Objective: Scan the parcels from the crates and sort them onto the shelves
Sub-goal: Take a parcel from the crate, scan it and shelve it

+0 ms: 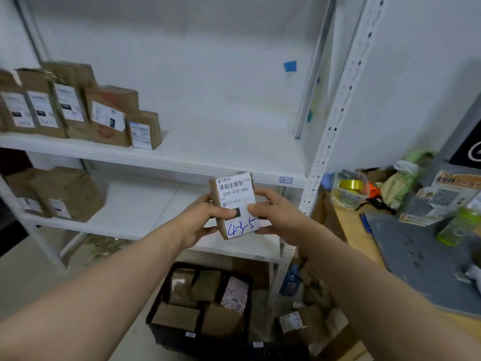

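Small cardboard parcel [235,208] held upright in front of the shelf [182,162], pinched by both side edges: left hand [199,221], right hand [277,214], fingers [256,210] pressed on the label. Looks light, stiff, not slippery; side-edge grip is probably fine.

A small parcel [235,208] carries a white shipping label with a barcode, the printed code "070-070-A80", and "4-3-5" handwritten in blue ink. A tag on the shelf edge [285,180] reads roughly "4-2". Other labels are too blurred to read.
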A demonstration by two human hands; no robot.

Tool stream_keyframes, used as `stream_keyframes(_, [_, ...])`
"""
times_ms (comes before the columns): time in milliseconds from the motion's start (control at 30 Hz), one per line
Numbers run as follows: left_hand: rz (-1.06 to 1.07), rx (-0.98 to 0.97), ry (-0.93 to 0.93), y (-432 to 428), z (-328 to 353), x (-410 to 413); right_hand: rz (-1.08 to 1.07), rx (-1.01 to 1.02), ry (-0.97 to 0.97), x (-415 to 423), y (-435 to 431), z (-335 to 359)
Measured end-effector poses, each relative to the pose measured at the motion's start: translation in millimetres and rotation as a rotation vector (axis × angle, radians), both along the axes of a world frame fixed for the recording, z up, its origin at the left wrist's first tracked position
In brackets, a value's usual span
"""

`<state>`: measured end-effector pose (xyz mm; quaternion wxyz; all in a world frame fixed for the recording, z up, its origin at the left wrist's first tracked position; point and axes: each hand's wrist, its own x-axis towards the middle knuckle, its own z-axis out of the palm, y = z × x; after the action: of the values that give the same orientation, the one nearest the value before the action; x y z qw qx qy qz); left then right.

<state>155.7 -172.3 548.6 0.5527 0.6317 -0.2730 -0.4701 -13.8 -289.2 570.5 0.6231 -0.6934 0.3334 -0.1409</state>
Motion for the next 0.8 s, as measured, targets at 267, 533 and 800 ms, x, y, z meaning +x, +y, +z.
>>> stream_keyframes(267, [0.121, -0.208, -0.092, 79, 104, 136, -0.219, -0.132, -0.270, 152, 96, 74])
stream_keyframes(533, [0.163, -0.499, -0.258, 109, 239, 190, -0.344, -0.395, -0.451, 222, 148, 211])
stream_keyframes(800, [0.054, -0.727, -0.472, 106, 334, 200, -0.387, -0.601, -0.623, 224, 153, 303])
